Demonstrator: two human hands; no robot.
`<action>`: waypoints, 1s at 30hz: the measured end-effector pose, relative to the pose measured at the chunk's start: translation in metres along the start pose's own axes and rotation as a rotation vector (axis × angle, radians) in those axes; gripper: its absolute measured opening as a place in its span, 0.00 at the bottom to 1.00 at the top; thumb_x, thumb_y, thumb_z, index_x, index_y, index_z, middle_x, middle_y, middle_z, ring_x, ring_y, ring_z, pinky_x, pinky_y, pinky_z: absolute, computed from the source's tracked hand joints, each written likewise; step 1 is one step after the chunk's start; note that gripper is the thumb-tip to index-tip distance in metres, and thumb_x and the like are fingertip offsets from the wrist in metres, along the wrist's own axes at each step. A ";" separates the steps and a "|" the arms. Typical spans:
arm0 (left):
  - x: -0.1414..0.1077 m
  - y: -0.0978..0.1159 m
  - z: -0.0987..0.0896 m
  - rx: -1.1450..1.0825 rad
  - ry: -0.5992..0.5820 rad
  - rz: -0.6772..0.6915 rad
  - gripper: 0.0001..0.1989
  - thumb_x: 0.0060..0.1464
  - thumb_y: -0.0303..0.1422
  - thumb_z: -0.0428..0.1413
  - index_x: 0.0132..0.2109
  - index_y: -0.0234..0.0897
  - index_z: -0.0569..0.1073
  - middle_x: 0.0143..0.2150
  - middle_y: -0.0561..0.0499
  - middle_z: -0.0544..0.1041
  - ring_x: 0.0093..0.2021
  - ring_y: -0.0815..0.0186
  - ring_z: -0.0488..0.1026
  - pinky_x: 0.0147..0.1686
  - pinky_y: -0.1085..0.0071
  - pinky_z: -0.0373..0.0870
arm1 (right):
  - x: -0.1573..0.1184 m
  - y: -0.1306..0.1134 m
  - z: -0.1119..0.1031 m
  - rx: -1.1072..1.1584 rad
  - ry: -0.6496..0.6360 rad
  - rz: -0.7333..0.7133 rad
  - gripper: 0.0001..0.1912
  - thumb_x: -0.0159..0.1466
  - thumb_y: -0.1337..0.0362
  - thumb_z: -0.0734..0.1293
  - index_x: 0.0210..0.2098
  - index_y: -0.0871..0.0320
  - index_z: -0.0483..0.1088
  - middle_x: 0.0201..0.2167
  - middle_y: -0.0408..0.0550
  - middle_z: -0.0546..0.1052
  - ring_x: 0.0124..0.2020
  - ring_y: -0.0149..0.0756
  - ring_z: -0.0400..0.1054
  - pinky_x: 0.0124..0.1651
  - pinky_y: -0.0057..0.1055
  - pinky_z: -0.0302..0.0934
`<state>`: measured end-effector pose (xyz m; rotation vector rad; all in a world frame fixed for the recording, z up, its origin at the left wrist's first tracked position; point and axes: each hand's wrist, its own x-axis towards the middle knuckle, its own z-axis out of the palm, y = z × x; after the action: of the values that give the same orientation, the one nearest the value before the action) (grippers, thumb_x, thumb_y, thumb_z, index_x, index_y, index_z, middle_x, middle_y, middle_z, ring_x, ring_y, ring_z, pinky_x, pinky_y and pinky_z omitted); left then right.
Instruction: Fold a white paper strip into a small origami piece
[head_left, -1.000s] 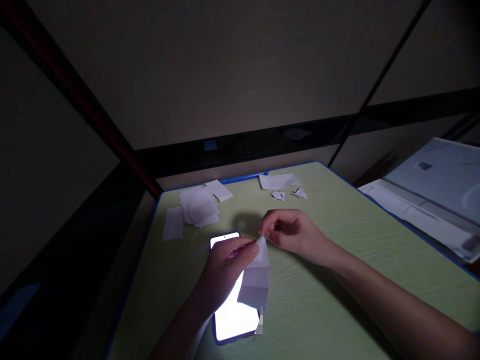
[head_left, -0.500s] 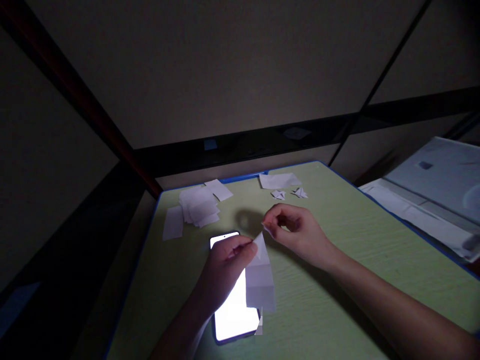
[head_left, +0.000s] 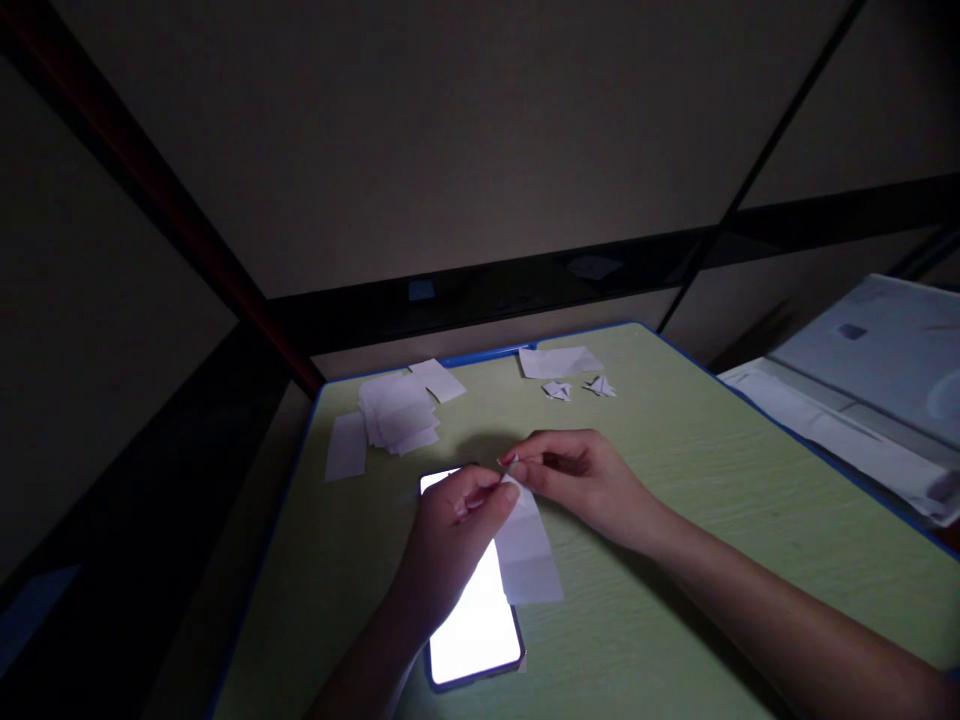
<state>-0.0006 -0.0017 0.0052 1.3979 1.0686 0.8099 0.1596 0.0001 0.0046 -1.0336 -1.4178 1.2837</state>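
A creased strip of white paper (head_left: 531, 560) hangs over the right side of a phone with a bright white screen (head_left: 476, 630). My left hand (head_left: 461, 515) pinches the strip's folded upper end between thumb and fingers, above the phone. At the same end, my right hand (head_left: 577, 475) has its thumb and index finger closed on the pointed tip. Beyond my hands, two small folded paper pieces (head_left: 557, 391) (head_left: 600, 386) lie on the green table (head_left: 675, 460). The exact fold between my fingertips is partly hidden.
Several loose white papers (head_left: 397, 408) are piled at the table's back left, with single sheets beside them. Another sheet (head_left: 561, 361) lies near the back edge. A pale box-like object (head_left: 877, 350) stands past the right edge, and a wall panel (head_left: 480, 150) rises behind.
My right hand has moved left and down, from just off the paper to its tip. The strip's lower end has swung slightly right and up. My left hand has barely moved.
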 end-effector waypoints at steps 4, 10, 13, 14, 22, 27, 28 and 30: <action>0.000 -0.001 0.000 0.041 0.015 0.011 0.10 0.50 0.37 0.55 0.30 0.33 0.71 0.25 0.54 0.70 0.28 0.70 0.66 0.28 0.75 0.61 | 0.001 0.002 0.000 -0.002 0.023 -0.004 0.09 0.56 0.60 0.68 0.31 0.59 0.74 0.25 0.45 0.75 0.27 0.31 0.65 0.30 0.29 0.60; 0.000 -0.001 0.000 0.111 0.031 0.028 0.12 0.52 0.39 0.51 0.28 0.34 0.69 0.23 0.56 0.65 0.26 0.70 0.63 0.25 0.75 0.58 | 0.001 0.001 -0.001 -0.014 0.072 0.016 0.10 0.57 0.59 0.67 0.30 0.59 0.75 0.25 0.45 0.75 0.26 0.30 0.64 0.27 0.27 0.57; 0.000 0.000 0.000 0.126 0.028 0.037 0.12 0.52 0.38 0.52 0.27 0.34 0.69 0.23 0.56 0.65 0.26 0.71 0.61 0.25 0.76 0.57 | 0.001 0.000 -0.001 -0.025 0.094 0.027 0.11 0.56 0.58 0.68 0.30 0.59 0.76 0.25 0.45 0.75 0.25 0.30 0.64 0.27 0.27 0.57; 0.001 0.000 0.000 0.118 0.025 0.040 0.12 0.52 0.37 0.52 0.27 0.33 0.69 0.23 0.56 0.65 0.26 0.71 0.61 0.25 0.76 0.57 | 0.002 0.000 -0.001 -0.025 0.101 0.031 0.11 0.56 0.57 0.68 0.30 0.59 0.76 0.25 0.44 0.74 0.25 0.30 0.63 0.26 0.27 0.57; 0.001 -0.005 0.000 0.060 0.004 0.023 0.12 0.52 0.39 0.53 0.29 0.34 0.70 0.25 0.54 0.68 0.28 0.70 0.64 0.27 0.75 0.60 | 0.003 0.001 0.000 0.012 0.090 0.033 0.12 0.53 0.57 0.71 0.29 0.59 0.75 0.24 0.44 0.74 0.26 0.30 0.64 0.27 0.28 0.58; 0.002 -0.007 -0.001 0.076 -0.004 0.010 0.12 0.52 0.39 0.53 0.28 0.34 0.69 0.25 0.54 0.69 0.28 0.69 0.65 0.27 0.75 0.60 | 0.002 0.002 0.000 -0.018 0.088 0.021 0.11 0.54 0.56 0.70 0.29 0.59 0.75 0.26 0.46 0.76 0.27 0.31 0.66 0.28 0.29 0.60; 0.002 -0.008 -0.001 0.083 -0.005 0.011 0.12 0.52 0.39 0.53 0.28 0.34 0.69 0.25 0.54 0.69 0.28 0.69 0.65 0.27 0.75 0.60 | 0.002 0.002 0.000 -0.026 0.087 0.020 0.12 0.54 0.56 0.70 0.29 0.59 0.75 0.26 0.46 0.76 0.27 0.32 0.66 0.28 0.29 0.61; 0.002 -0.010 -0.002 0.093 -0.003 0.016 0.12 0.52 0.39 0.53 0.28 0.34 0.69 0.25 0.54 0.70 0.28 0.69 0.66 0.27 0.75 0.60 | 0.002 0.002 0.000 -0.039 0.082 0.019 0.12 0.55 0.56 0.69 0.29 0.59 0.75 0.26 0.46 0.76 0.27 0.32 0.67 0.29 0.29 0.61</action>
<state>-0.0028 0.0003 -0.0046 1.4873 1.1063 0.7782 0.1594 0.0024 0.0031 -1.1161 -1.3784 1.2173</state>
